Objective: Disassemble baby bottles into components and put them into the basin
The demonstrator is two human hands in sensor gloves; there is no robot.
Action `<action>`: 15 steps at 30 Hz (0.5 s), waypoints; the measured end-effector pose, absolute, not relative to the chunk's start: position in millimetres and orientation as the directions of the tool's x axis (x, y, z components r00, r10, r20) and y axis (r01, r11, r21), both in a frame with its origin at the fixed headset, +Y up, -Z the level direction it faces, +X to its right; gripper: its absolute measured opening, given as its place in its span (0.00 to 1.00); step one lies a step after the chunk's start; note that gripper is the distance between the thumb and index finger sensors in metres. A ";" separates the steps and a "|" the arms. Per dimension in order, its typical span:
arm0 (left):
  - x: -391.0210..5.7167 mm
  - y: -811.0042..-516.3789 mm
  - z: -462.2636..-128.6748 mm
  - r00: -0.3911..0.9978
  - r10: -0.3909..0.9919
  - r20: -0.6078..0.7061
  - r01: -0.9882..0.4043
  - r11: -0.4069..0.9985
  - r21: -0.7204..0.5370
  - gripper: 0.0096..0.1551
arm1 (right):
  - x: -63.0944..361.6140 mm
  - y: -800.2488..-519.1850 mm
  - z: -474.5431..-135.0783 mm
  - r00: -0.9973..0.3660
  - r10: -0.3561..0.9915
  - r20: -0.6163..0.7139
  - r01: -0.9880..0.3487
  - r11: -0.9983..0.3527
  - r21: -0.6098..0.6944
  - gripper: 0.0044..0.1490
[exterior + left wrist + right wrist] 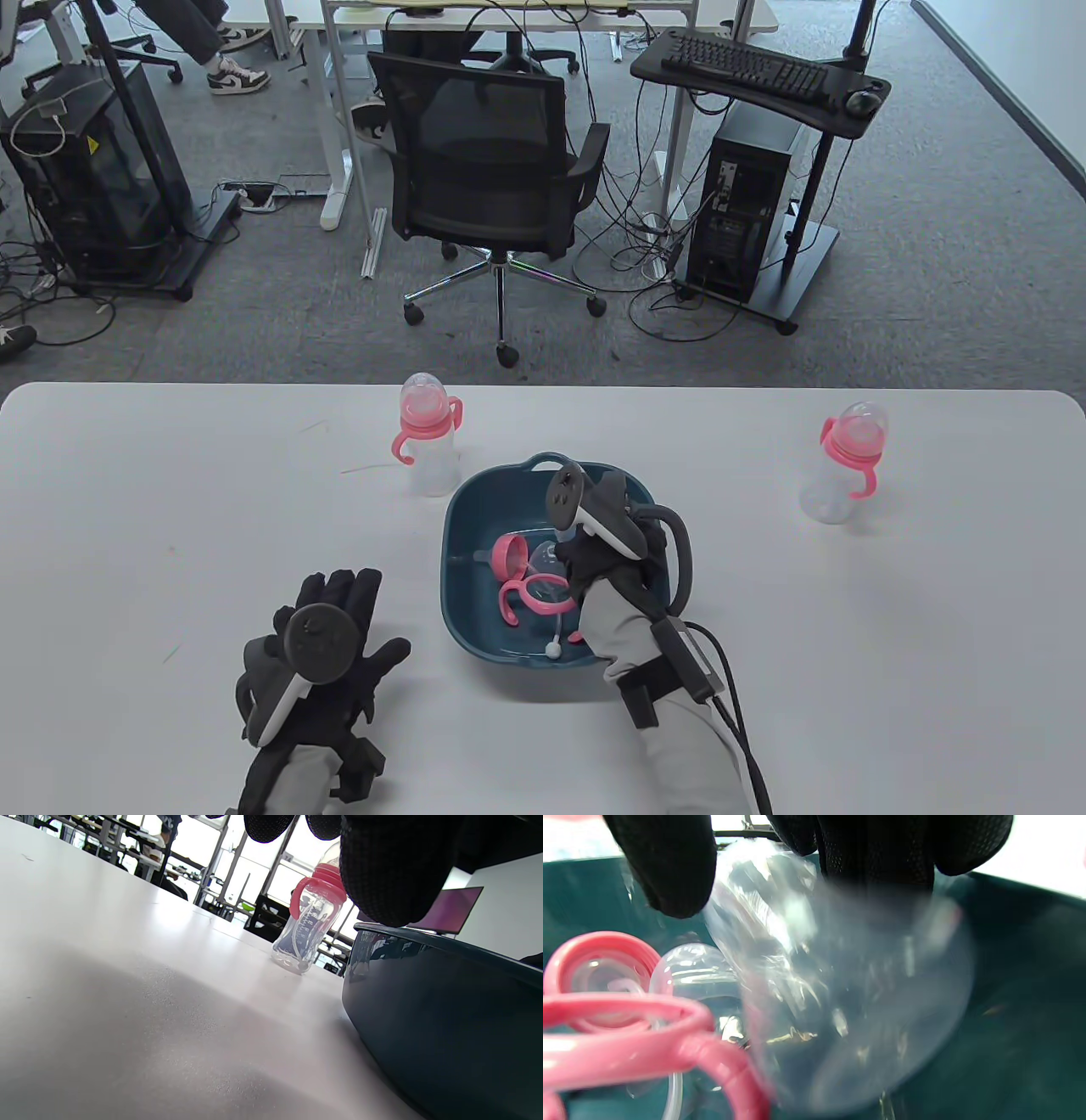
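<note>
Baby bottle body [840,984], clear plastic, sits inside the dark teal basin [462,518], held from above by the right hand [607,564]; in the right wrist view the gloved fingers [874,853] and thumb [666,866] curl over its upper end, and the bottle is blurred. Just left of that grip, on the basin floor: a pink screw ring [509,556], a pink handle collar [530,594], a clear dome cap [691,967] lying between ring and bottle, and a thin straw with a white ball end [553,649] running toward the near rim. Right wrist and grey sleeve cross the basin's near right edge; tracker stands above the back of the hand. Left hand [327,662] lies flat on the white table [127,526], left of the basin and a little nearer the person, fingers spread and straight, holding nothing. Beyond the left hand, just past the basin's far left corner, an assembled bottle [428,437] stands upright with pink collar and cap on. A second assembled bottle [848,463] stands well off to the right of the holding hand, near the table's far edge, also upright.
</note>
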State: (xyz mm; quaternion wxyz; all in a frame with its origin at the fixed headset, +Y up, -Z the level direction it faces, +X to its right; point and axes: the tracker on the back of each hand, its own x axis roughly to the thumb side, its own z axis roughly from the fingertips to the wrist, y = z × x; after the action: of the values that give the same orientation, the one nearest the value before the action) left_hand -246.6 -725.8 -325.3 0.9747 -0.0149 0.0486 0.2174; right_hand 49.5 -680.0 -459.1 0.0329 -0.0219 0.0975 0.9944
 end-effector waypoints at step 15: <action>-248.9 -726.6 -324.8 0.900 0.422 -0.111 -0.425 0.905 -0.010 0.51 | 124.3 -605.7 -423.3 -0.982 0.189 0.025 -0.191 -0.972 -0.137 0.44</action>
State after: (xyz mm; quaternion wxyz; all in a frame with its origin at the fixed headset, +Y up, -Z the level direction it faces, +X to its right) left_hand -248.9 -726.6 -324.8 0.9745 -0.0168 0.0534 0.2173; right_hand 124.3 -605.7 -423.3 0.0955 0.0059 -0.0695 0.9930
